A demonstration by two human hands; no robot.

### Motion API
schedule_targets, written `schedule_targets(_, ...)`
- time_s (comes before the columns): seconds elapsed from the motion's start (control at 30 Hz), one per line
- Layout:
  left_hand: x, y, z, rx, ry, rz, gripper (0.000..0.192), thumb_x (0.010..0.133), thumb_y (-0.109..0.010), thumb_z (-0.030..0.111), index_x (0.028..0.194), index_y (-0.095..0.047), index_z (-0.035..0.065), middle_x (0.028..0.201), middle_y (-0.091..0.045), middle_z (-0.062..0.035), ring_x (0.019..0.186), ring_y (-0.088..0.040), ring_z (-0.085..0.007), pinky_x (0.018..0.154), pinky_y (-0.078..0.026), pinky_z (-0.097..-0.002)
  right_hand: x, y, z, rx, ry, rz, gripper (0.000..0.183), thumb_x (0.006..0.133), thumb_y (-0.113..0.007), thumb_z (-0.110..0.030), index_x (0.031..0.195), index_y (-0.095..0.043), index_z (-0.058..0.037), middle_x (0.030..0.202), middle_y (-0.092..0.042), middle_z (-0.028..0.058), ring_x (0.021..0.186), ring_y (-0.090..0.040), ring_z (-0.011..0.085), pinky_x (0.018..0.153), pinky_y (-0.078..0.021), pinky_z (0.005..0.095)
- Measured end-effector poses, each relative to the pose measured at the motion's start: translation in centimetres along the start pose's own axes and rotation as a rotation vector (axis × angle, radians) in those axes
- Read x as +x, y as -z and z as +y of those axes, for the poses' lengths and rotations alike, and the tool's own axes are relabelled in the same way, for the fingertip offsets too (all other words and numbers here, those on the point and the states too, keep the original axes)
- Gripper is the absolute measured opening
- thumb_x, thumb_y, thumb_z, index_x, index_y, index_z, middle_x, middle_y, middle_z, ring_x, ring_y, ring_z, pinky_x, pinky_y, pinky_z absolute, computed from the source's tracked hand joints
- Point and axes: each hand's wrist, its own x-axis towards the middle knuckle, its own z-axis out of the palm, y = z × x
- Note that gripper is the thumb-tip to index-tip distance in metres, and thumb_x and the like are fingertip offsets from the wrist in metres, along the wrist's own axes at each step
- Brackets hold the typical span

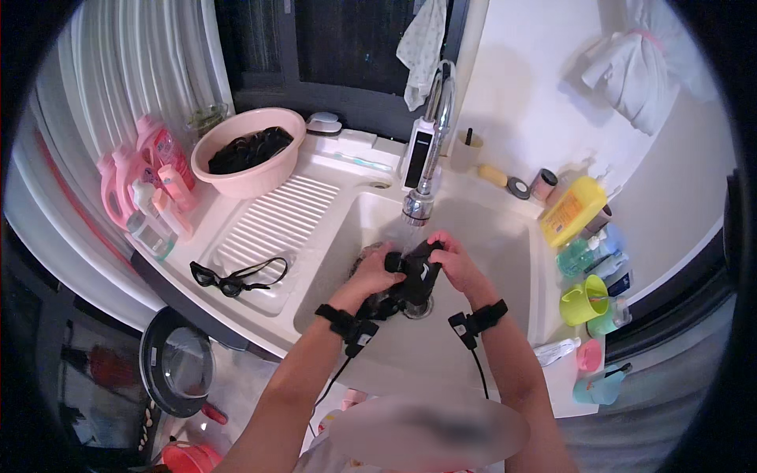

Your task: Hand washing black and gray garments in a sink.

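Note:
Both my hands grip a wet black cloth item (421, 278) with a small white mark, stretched between them inside the white sink basin (491, 236). My left hand (375, 269) pinches its left part, and my right hand (456, 263) holds its upper right corner. Water runs onto it from the chrome faucet (418, 207) just above. More black fabric (378, 307) bunches below my left hand, close to the drain (419, 308). Which garment it is cannot be made out.
Left of the basin, a ribbed drainboard (278, 219) carries black swim goggles (233, 281) and a pink tub (251, 186) of dark cloth. Pink detergent bottles (121, 183) stand at the far left. Along the right edge are a yellow bottle (573, 210) and a green cup (582, 300).

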Motion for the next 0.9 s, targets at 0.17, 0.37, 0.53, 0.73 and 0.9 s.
schedule_targets(0.17,1.7,-2.9,-3.9,-0.354,0.325,-0.245,0.036,0.069,-0.065,0.021,0.094,-0.056,-0.0038,0.078,-0.06,-0.0127,0.074,-0.057,-0.0194,0.067,-0.044,-0.0289,-0.1,1.1,-1.0,0.165,0.034,0.016,0.024,0.068,-0.05,-0.001,0.09,-0.047,-0.0096,0.083,-0.049,-0.0005,0.076,-0.048,0.0104,0.066,-0.0381,0.0206)
schedule_targets(0.37,2.0,-0.9,-0.4,-0.693,0.541,-0.14,0.026,0.076,-0.06,0.023,0.086,-0.057,-0.001,0.073,-0.059,-0.0078,0.069,-0.056,-0.0178,0.06,-0.044,-0.029,0.4,-0.9,1.2,-0.128,0.075,0.213,0.041,0.073,-0.062,-0.018,0.108,-0.046,-0.0051,0.099,-0.052,0.0073,0.085,-0.052,0.0123,0.069,-0.044,0.0238)
schedule_targets(0.53,1.2,0.6,2.1,-1.034,0.706,-0.048,0.023,0.079,-0.056,0.024,0.09,-0.056,0.0039,0.079,-0.057,-0.0036,0.07,-0.054,-0.0148,0.059,-0.042,-0.0289,0.9,-2.8,4.1,-0.788,0.126,0.452,0.069,0.062,-0.068,-0.039,0.111,-0.042,0.0027,0.097,-0.053,0.0232,0.089,-0.054,0.03,0.076,-0.0429,0.0356)
schedule_targets(0.73,-0.2,-0.6,-0.6,-1.227,0.707,-0.096,0.029,0.078,-0.057,0.024,0.097,-0.05,0.0032,0.092,-0.053,-0.0044,0.081,-0.05,-0.0158,0.066,-0.045,-0.0317,2.0,-1.9,7.7,-0.654,0.169,0.367,0.048,0.068,-0.066,-0.029,0.1,-0.052,0.0039,0.084,-0.058,0.0157,0.073,-0.055,0.0153,0.065,-0.0437,0.0251)
schedule_targets(0.9,-0.4,-1.3,-1.2,-1.245,0.76,-0.041,0.027,0.073,-0.064,0.022,0.09,-0.051,0.0049,0.089,-0.053,-0.0039,0.077,-0.051,-0.0151,0.066,-0.047,-0.0322,1.5,-2.9,6.9,-0.354,0.177,0.229,0.035,0.071,-0.063,-0.024,0.094,-0.057,0.001,0.082,-0.06,0.0157,0.071,-0.058,0.0164,0.062,-0.045,0.0268)
